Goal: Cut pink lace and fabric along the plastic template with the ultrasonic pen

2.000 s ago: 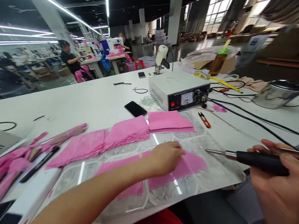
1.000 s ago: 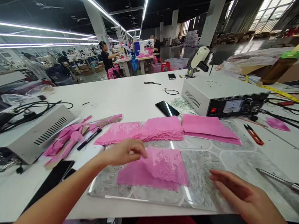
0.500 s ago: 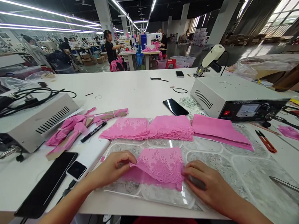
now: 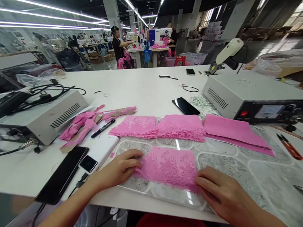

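A pink lace piece (image 4: 171, 165) with a scalloped lower edge lies spread over a clear mat (image 4: 168, 192) in front of me. At its left end, my left hand (image 4: 126, 167) pinches the edge between curled fingers. My right hand (image 4: 219, 190) grips the lower right corner, its fingertips pressed together on the fabric. Just beyond is a row of pink fabric: one lace stack (image 4: 136, 126), a second lace stack (image 4: 180, 127) and plain folded pieces (image 4: 230, 132).
A grey metal box (image 4: 261, 94) with a dial stands at right, another grey box (image 4: 49, 116) at left. Phones (image 4: 186, 105), a black marker (image 4: 103, 128), bundled pink strips (image 4: 83, 124) and orange-handled snips (image 4: 290, 146) lie around. Coworkers sit at sewing machines beyond the table.
The lace's left side, lifted and folded over before, now lies flatter over the layer beneath. My right hand has come down toward the lower corner. The view has swung slightly left.
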`<action>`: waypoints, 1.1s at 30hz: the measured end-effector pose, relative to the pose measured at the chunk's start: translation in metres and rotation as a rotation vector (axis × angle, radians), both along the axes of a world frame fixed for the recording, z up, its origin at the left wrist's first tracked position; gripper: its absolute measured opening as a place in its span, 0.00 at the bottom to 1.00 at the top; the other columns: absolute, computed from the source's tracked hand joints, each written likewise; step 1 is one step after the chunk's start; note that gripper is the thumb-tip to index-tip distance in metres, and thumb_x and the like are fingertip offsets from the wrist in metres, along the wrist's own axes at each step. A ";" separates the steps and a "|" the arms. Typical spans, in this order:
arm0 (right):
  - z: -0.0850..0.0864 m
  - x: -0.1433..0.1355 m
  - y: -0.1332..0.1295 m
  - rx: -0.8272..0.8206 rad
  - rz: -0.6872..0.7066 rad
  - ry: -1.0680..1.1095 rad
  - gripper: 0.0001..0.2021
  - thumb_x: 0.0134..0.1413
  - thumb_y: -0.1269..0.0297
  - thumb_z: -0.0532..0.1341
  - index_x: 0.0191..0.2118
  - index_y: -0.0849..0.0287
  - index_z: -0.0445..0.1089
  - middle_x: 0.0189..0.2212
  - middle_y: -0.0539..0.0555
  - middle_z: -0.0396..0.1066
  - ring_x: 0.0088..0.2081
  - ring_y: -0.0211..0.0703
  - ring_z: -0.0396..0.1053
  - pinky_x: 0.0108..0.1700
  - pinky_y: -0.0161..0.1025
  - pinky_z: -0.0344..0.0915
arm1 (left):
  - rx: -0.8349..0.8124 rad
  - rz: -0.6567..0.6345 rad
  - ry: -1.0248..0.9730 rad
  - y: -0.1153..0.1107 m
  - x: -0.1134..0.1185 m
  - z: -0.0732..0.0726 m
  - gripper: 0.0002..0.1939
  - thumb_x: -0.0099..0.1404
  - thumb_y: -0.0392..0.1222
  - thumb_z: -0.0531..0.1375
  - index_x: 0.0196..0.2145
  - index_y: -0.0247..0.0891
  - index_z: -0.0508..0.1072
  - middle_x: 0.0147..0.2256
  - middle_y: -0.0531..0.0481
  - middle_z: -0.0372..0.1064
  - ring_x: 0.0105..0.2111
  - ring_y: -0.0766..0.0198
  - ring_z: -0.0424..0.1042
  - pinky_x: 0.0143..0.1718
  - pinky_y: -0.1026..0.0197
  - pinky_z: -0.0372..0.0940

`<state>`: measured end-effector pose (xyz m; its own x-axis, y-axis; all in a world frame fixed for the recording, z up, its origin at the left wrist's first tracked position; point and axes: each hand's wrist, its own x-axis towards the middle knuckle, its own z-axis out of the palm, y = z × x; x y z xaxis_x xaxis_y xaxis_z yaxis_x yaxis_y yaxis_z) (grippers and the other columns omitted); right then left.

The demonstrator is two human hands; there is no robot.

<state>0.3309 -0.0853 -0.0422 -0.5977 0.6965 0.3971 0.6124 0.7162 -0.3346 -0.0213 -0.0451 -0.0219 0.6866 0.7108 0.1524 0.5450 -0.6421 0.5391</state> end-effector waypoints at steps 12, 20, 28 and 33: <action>-0.008 0.004 -0.002 0.016 0.033 0.034 0.12 0.55 0.68 0.61 0.46 0.52 0.72 0.34 0.54 0.76 0.33 0.44 0.76 0.33 0.35 0.75 | 0.020 -0.043 0.062 -0.017 -0.005 0.006 0.17 0.65 0.32 0.58 0.51 0.40 0.71 0.59 0.41 0.63 0.59 0.54 0.63 0.59 0.54 0.62; 0.023 0.013 0.030 -0.324 0.017 0.105 0.13 0.63 0.62 0.53 0.27 0.53 0.67 0.22 0.51 0.70 0.23 0.39 0.70 0.24 0.32 0.69 | -0.050 0.065 -0.021 -0.003 0.002 0.013 0.09 0.71 0.36 0.53 0.37 0.40 0.73 0.48 0.47 0.71 0.48 0.63 0.72 0.52 0.62 0.66; 0.105 -0.034 0.149 -0.357 -0.104 0.179 0.17 0.58 0.52 0.55 0.26 0.56 0.69 0.20 0.50 0.65 0.22 0.37 0.60 0.23 0.35 0.58 | 0.070 0.333 -0.068 0.106 -0.029 0.070 0.10 0.67 0.41 0.52 0.33 0.38 0.71 0.43 0.46 0.74 0.45 0.60 0.72 0.47 0.59 0.66; 0.096 -0.091 0.192 -0.180 -0.061 0.186 0.09 0.56 0.64 0.55 0.31 0.58 0.71 0.27 0.53 0.70 0.28 0.40 0.64 0.31 0.38 0.61 | 0.136 0.420 0.003 0.130 -0.071 0.064 0.13 0.67 0.46 0.52 0.34 0.39 0.73 0.50 0.44 0.71 0.49 0.57 0.70 0.54 0.54 0.63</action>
